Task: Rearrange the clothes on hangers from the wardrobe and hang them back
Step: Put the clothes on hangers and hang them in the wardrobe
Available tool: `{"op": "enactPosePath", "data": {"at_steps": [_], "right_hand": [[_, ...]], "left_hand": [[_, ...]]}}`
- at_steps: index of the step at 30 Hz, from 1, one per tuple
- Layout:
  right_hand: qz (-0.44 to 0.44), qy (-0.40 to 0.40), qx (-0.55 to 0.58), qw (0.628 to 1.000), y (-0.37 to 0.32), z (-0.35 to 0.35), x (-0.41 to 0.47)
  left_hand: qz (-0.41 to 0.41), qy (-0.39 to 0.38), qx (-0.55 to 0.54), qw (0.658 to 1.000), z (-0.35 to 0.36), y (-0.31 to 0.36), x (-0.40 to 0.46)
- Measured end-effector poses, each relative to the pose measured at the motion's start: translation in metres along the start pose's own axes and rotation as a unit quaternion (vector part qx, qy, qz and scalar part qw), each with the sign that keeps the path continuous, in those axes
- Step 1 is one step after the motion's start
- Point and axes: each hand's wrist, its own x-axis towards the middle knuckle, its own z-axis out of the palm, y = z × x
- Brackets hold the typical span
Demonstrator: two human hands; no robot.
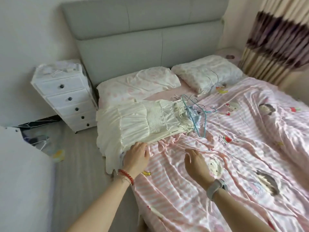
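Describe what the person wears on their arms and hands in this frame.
Both forearms are bare, with no sleeves in view. The left hand has a bracelet of red beads round its wrist, with a thin pale string beside it. The right hand has a grey band, like a watch or fitness tracker, round its wrist. No rings or gloves show on either hand.

bedsheet [234, 156]: glossy satin-like cloth, creased | white dress [133, 121]: matt cloth, gathered and ruffled | hangers [197, 113]: thin wire, blue-coated | headboard [142, 30]: smooth padded leather-like | drawer unit [70, 97]: white, dark knobs
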Motion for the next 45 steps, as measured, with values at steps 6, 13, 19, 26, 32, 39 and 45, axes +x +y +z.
{"op": "enactPosePath", "data": {"at_steps": [6,13,19,26,32,39,45], "right_hand": [[0.112,-0.020,0.017,0.993,0.017,0.022,0.104],[0.222,-0.014,0.030,0.974,0.065,0.066,0.223],[0.313,0.049,-0.001,0.948,0.137,0.093,0.298],[0.481,0.076,0.018,0.873,0.186,0.095,0.339],[0.474,0.214,0.133,0.844,0.177,0.098,0.343],[0.336,0.266,0.159,0.890,0.126,0.090,0.317],[0.247,0.279,0.215,0.903,0.087,0.074,0.291]], "left_hand": [[-0.030,-0.077,-0.033,0.996,0.032,-0.031,0.118],[-0.061,-0.127,0.001,0.990,0.104,-0.080,0.223],[0.003,-0.127,0.071,0.989,0.178,-0.116,0.286],[-0.019,-0.070,-0.001,0.997,0.202,-0.140,0.293],[-0.108,0.016,-0.115,0.987,0.183,-0.126,0.298],[-0.165,0.088,-0.187,0.964,0.126,-0.108,0.296],[-0.169,0.165,-0.242,0.941,0.078,-0.091,0.266]]}}
